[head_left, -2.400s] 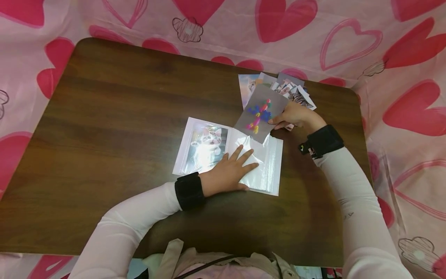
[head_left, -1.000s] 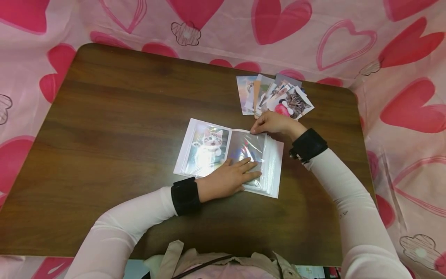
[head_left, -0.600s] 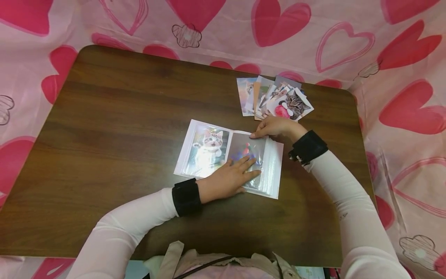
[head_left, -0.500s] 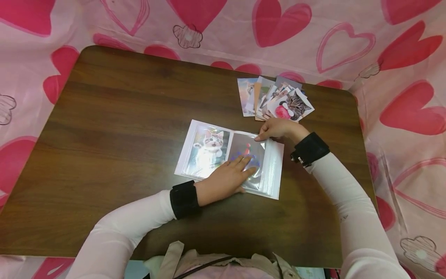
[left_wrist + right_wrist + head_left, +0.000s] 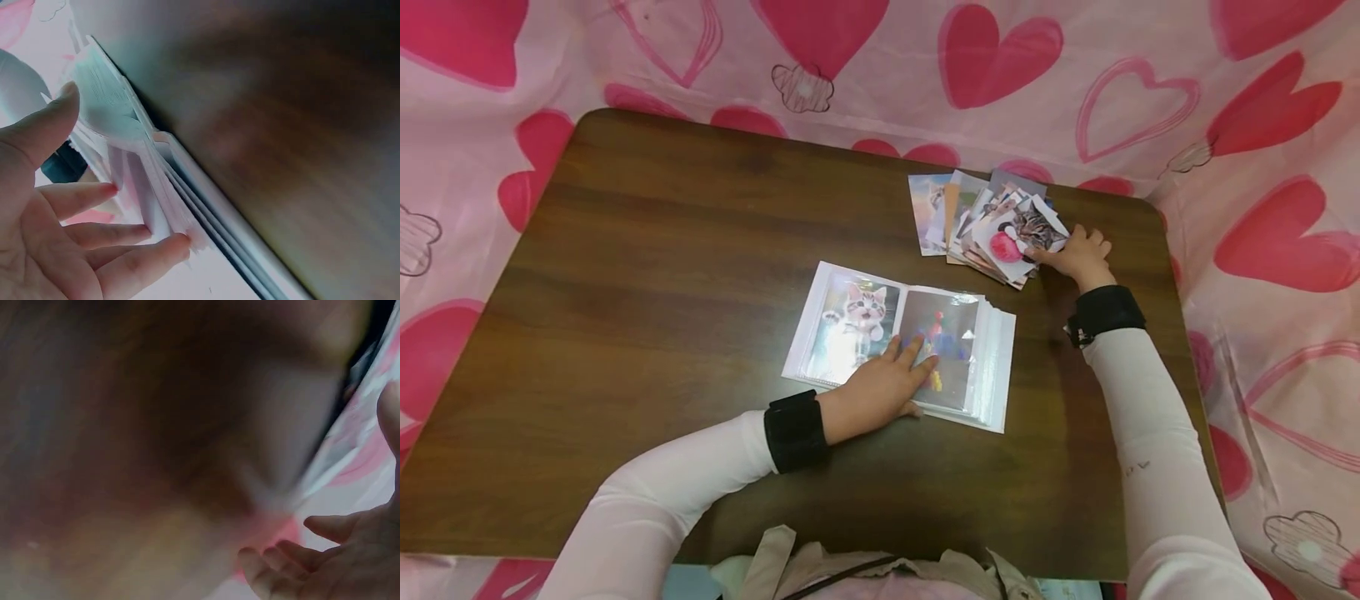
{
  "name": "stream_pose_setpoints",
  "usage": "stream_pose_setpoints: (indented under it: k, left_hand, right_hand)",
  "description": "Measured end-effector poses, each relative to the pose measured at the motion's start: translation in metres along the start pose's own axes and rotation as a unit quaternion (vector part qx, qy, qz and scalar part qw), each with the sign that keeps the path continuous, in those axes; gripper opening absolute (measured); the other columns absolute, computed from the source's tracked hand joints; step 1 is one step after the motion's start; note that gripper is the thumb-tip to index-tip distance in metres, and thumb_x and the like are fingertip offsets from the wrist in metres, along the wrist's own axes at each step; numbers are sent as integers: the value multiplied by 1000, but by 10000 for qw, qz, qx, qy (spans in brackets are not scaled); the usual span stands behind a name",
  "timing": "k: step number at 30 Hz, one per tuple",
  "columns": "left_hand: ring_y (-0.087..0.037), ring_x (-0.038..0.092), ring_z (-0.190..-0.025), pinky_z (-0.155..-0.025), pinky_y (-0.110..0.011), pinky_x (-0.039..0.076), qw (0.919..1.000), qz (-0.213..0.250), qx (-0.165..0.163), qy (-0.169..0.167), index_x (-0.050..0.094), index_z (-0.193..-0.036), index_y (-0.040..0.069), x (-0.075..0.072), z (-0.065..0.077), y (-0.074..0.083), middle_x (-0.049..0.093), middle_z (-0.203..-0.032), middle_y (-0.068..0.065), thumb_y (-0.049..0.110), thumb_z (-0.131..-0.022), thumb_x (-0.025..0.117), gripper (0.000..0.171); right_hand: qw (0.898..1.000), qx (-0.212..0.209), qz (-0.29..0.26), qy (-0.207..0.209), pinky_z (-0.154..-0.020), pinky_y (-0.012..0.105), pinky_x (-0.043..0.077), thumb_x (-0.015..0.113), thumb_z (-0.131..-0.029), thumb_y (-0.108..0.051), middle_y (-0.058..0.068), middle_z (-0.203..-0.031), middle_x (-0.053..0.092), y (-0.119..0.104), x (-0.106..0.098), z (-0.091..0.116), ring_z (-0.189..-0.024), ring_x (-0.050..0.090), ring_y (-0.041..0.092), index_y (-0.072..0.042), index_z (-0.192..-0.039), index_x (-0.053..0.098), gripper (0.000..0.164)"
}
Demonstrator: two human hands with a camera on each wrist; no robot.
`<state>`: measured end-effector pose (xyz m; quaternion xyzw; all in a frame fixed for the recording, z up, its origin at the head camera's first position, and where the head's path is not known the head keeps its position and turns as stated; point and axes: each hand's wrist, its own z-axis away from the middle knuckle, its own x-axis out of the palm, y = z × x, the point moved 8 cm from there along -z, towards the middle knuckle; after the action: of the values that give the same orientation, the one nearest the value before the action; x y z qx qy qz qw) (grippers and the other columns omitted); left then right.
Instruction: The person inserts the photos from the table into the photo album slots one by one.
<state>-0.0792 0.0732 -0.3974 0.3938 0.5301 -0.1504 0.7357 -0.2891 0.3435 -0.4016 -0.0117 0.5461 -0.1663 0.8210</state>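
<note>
An open photo album (image 5: 1006, 367) lies on the table in the head view. Its left page shows a kitten picture (image 5: 861, 312). Behind the right page's clear sleeve is a grey card (image 5: 955, 325) with a colourful figure. My left hand (image 5: 872, 396) rests on the album's lower middle, fingers spread; the left wrist view shows the page edges (image 5: 181, 194) beside its fingertips. My right hand (image 5: 1080, 257) is at the right side of the photo pile, thumb touching the top tabby cat photo (image 5: 1033, 227); the other fingers lie loosely beyond its edge.
Several loose photos (image 5: 928, 208) overlap in the pile near the table's back edge. The brown wooden table (image 5: 662, 250) extends left of the album. A pink heart-patterned cloth (image 5: 880, 67) hangs behind and at both sides.
The grey card has gone from my right hand into the right sleeve. My right hand has since left the sleeve's top edge and moved right to the pile. My left hand has shifted slightly left.
</note>
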Motion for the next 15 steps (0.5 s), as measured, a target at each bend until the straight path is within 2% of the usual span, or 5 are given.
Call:
stream_pose_setpoints:
  k: [4, 9, 12, 13, 15]
  left_hand:
    - [-51, 37, -126, -83, -49, 56, 9998, 190, -17, -88, 41, -144, 4, 2, -9, 6, 33, -149, -28, 39, -85, 66, 73]
    - [-45, 42, -125, -85, -46, 55, 9998, 168, -35, -127, 39, -146, 5, -1, -14, 14, 34, -149, -26, 37, -88, 64, 70]
    - [-35, 56, -115, -75, -37, 59, 9994, 151, 13, 310, 38, -146, 4, -10, -9, 19, 42, -145, -24, 28, -91, 61, 63]
    - [-29, 63, -105, -67, -35, 60, 9982, 192, 14, 575, 38, -145, 3, -16, -5, 20, 47, -142, -22, 25, -91, 60, 63]
    - [-20, 69, -76, -48, -31, 54, 9921, 311, -58, 1211, 39, -145, 2, -29, 7, 17, 67, -119, -18, 20, -88, 58, 62]
  right_hand:
    - [9997, -15, 105, -209, -104, 70, 14, 61, -84, -49, 48, -139, 10, 11, 7, -6, -124, 8, 58, 21, -141, 10, 104]
    - [9961, -128, -503, 716, -104, 66, 21, 71, -81, -38, 40, -138, 20, 7, 1, -3, -124, 14, 50, 16, -138, 18, 95]
    - [9806, -295, -1308, 1431, -105, 59, 25, 74, -80, -21, 35, -138, 27, 1, -4, -1, -124, 19, 46, 8, -139, 16, 87]
    - [9728, -364, -1572, 1663, -105, 56, 27, 74, -80, -14, 35, -137, 32, 0, -6, 0, -123, 23, 47, 6, -140, 17, 85]
    - [9555, -443, -2138, 1983, -101, 47, 33, 70, -81, -3, 35, -133, 43, -3, -9, 2, -120, 34, 45, 1, -141, 17, 81]
